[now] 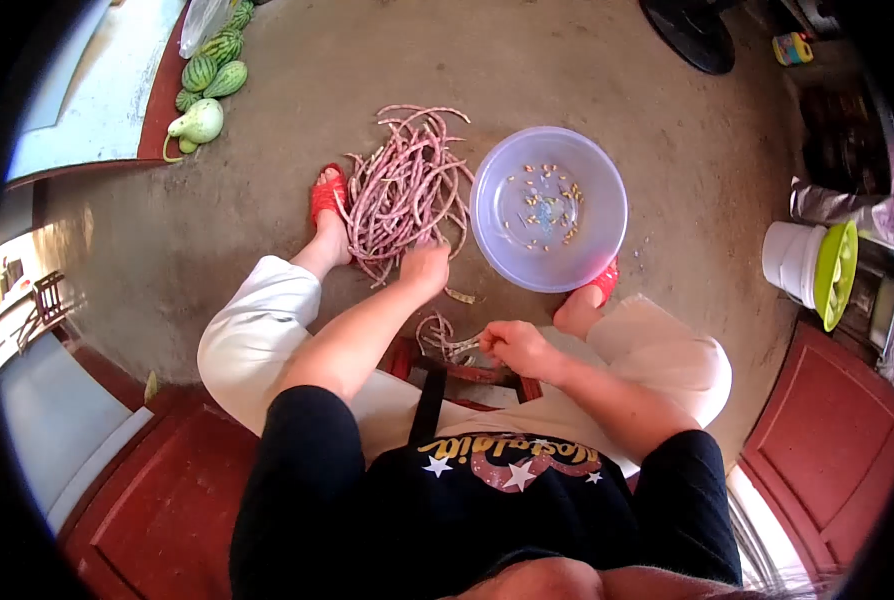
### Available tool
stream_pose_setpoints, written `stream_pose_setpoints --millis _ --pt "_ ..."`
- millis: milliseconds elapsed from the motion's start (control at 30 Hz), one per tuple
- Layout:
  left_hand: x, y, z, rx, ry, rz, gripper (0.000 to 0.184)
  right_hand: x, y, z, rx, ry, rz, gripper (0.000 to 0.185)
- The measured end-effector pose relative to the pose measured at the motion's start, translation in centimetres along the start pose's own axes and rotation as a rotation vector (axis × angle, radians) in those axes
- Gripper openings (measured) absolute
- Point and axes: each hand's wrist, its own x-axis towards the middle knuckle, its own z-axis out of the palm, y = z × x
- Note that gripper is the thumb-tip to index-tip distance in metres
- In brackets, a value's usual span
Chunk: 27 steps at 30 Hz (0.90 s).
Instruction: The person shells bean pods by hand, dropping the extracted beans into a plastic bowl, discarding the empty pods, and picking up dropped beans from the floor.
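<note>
Red slipper (pixel 329 195) leftmost, just beside a tangled heap of pinkish-purple bean pods (pixel 402 190). Directly ahead of the left fingers, this heap; near edge against the fingertips, bulk stretching away. Long, curved, criss-crossing; no single axis overall, though on the left side mostly running lengthwise away from the fingers. Clearly nearer to the left hand (pixel 427 268) than to the right. Left fingers: curled downward at the near edge, tips partly lost among pods; no telling whether clamped on one or only touching.

Next rightward, behind the left fingers: small loose bunch of thin, paler pod strands (pixel 437 332), with straighter ends pointing sideways toward the right fingertips. Single stray pod (pixel 461 296) between the two hands, on the floor. Right hand (pixel 520 348): fingers bent inward, tips meeting the strand ends; actual grip not discernible.

Ahead and slightly right of the right fingers, clear of both hands: translucent lilac basin (pixel 599 225), with pale beans (pixel 570 195) scattered across the bottom.
</note>
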Motion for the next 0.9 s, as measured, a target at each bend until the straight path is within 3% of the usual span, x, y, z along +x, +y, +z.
stream_pose_setpoints --millis 67,200,233,267,300,400,433,467,533,633,667,800,900 --pt "3.7 -0.3 -0.6 0.062 0.135 -0.014 0.017 0.2 -0.7 -0.5 0.128 -0.031 0.073 0.014" --pt "9.6 -1.8 2.1 0.401 -0.228 0.233 0.044 0.3 -0.7 -0.8 0.165 0.076 0.101 0.012" --pt "10.5 -1.5 2.1 0.172 -0.239 0.103 0.047 0.3 -0.1 -0.6 0.166 0.071 0.14 0.012" --pt "11.7 -2.3 4.8 0.362 -0.161 0.177 0.046 0.4 0.3 -0.5 0.17 0.068 0.178 0.012" --pt "12.6 -2.4 4.9 0.894 -0.1 0.274 0.046 0.5 0.4 -0.2 0.163 0.059 0.185 0.012" --pt "14.4 -1.0 3.1 0.712 -0.397 0.322 0.043 1.4 -0.3 0.0 0.04 0.025 0.131 0.012" --pt "15.1 -2.0 5.1 0.706 -0.4 0.324 0.043 1.5 -0.8 -0.1 0.077 -0.001 0.178 0.013" --pt "16.1 -3.8 9.2 0.887 -0.292 0.418 0.041 1.6 -1.0 -0.1 0.117 -0.029 0.229 0.014" --pt "15.4 -4.4 9.3 1.078 -0.15 0.586 0.036 1.7 -0.8 0.3 0.113 -0.008 0.237 0.014" --pt "12.3 -4.6 5.1 0.961 -0.143 0.824 0.028 2.0 -0.8 0.1 0.081 0.005 0.243 0.015" --pt "11.3 -4.3 2.4 0.894 -0.376 0.836 0.027 2.2 -0.8 0.2 0.064 -0.003 0.245 0.015" --pt "9.5 -6.1 -2.4 0.861 -0.544 0.895 0.051 2.5 -1.2 0.4 0.112 -0.006 0.236 0.015" --pt "10.1 -8.7 -2.2 0.975 -0.571 0.832 0.05 2.7 -1.3 0.2 0.093 -0.016 0.256 0.015"
